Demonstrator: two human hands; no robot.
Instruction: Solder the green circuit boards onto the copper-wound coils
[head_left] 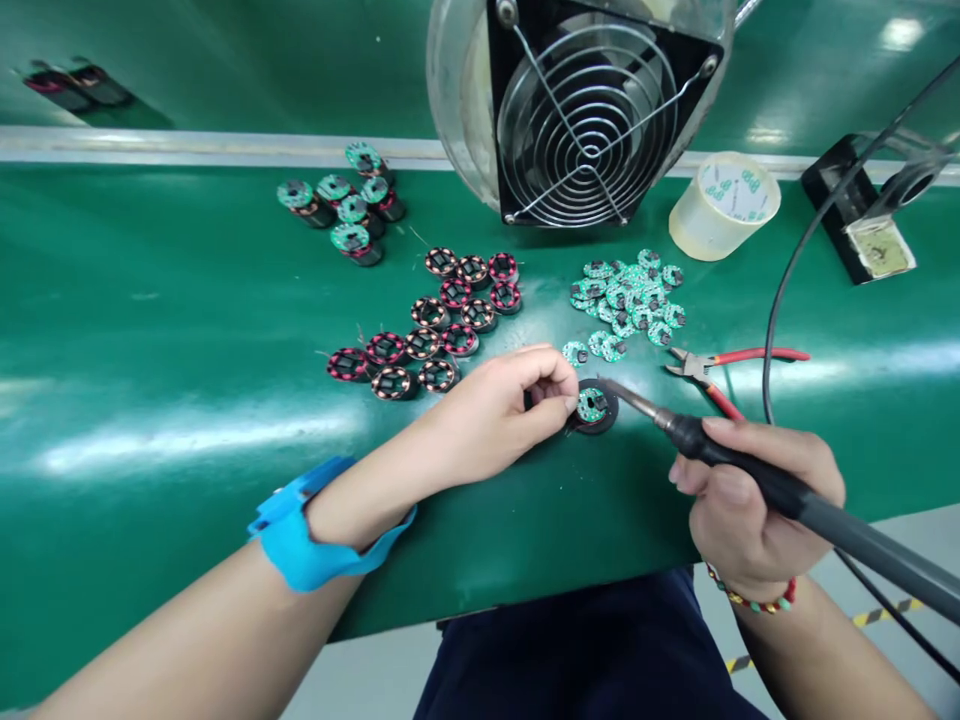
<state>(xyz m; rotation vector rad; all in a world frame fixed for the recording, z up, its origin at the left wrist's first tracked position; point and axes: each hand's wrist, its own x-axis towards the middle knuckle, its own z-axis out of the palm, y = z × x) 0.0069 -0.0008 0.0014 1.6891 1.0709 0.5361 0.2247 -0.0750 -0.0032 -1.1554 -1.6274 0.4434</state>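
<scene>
Green bench mat (pixel 150 330), glossy, runs the full width of the head view.

Left hand (pixel 499 410), bright blue strap (pixel 315 535) on its wrist, pinches a black round coil with a small green circuit disc on top (pixel 594 408). Fingertips closed on the coil's 9 o'clock edge. The coil rests on the mat near the front edge, just right of centre.

Right hand (pixel 742 505) is wrapped tight around the dark grey handle of a soldering iron (pixel 757 480). Its metal tip touches the disc from 3 o'clock. A beaded bracelet (pixel 757 603) sits on that wrist.

At 12 o'clock from the coil: a loose heap of small green circuit discs (pixel 630 295), lying bare on the mat, not in any tray. At 10 o'clock: a cluster of black-and-red wound coils without discs (pixel 442 320), also loose. Farther out at 11 o'clock: a small group of coils already topped with green discs (pixel 349 205).

At 3 o'clock from the coil, just beside the iron: red-handled side cutters (pixel 720 365). Beyond them, a roll of clear tape (pixel 724 205). A black square fan with wire guard (pixel 592 110) stands at 12 o'clock, well back. At far 2 o'clock is a black iron stand (pixel 862 215); what it holds I cannot tell.
</scene>
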